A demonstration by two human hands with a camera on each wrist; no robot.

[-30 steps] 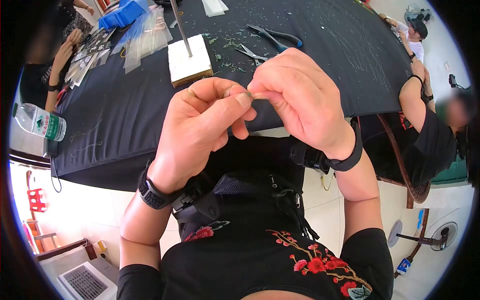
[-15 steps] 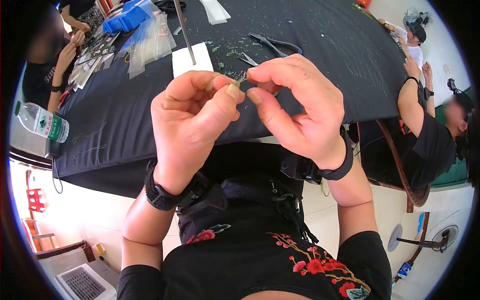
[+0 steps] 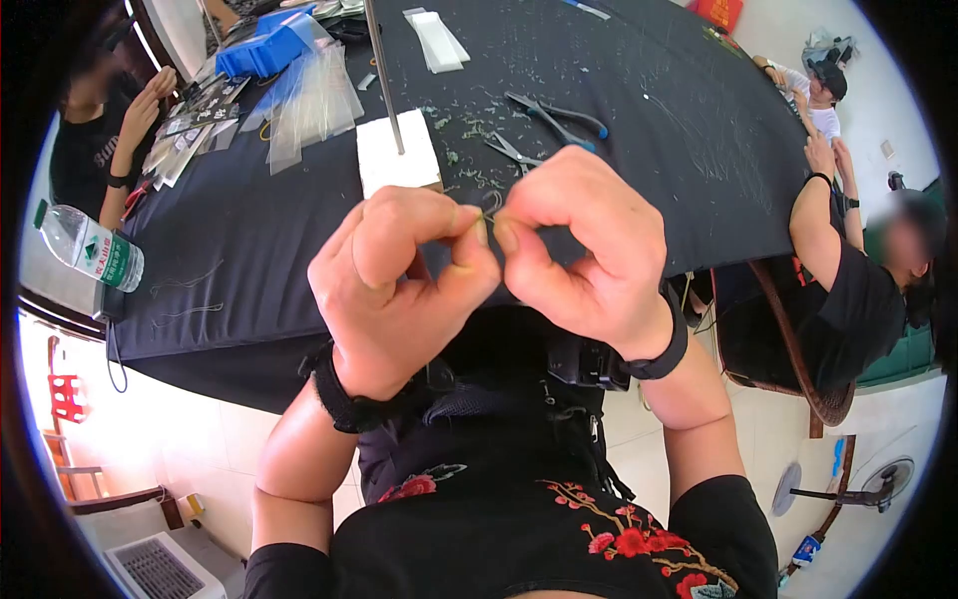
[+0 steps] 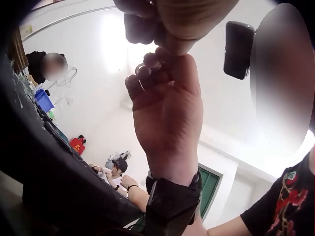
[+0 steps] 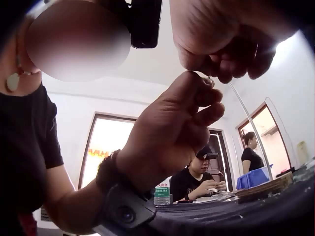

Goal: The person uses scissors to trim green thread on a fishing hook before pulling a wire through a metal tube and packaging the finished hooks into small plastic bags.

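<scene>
In the head view, my left hand (image 3: 399,285) and right hand (image 3: 589,255) meet above the table's near edge, each thumb and forefinger forming a ring. Between their fingertips runs a thin, pale greenish strand (image 3: 488,216), pinched from both sides. Most of it is hidden by the fingers, and I cannot tell if it is thread or wire. From the left wrist, the right hand (image 4: 170,113) appears upright with its fingertips against the left hand (image 4: 197,19). The right wrist view shows the left hand (image 5: 167,128) meeting the right hand (image 5: 221,34) fingertip to fingertip.
Beyond the hands, a white-topped block (image 3: 384,165) carries an upright metal rod (image 3: 387,90). Small scissors (image 3: 514,153) and blue-handled pliers (image 3: 559,118) lie among green scraps. Clear plastic sleeves (image 3: 314,105), a blue bin (image 3: 264,52) and a water bottle (image 3: 90,250) are at left.
My right thumb and forefinger were apart half a second ago and now pinch together at the strand. Both hands sit lower in view, and the head view has shifted slightly.
</scene>
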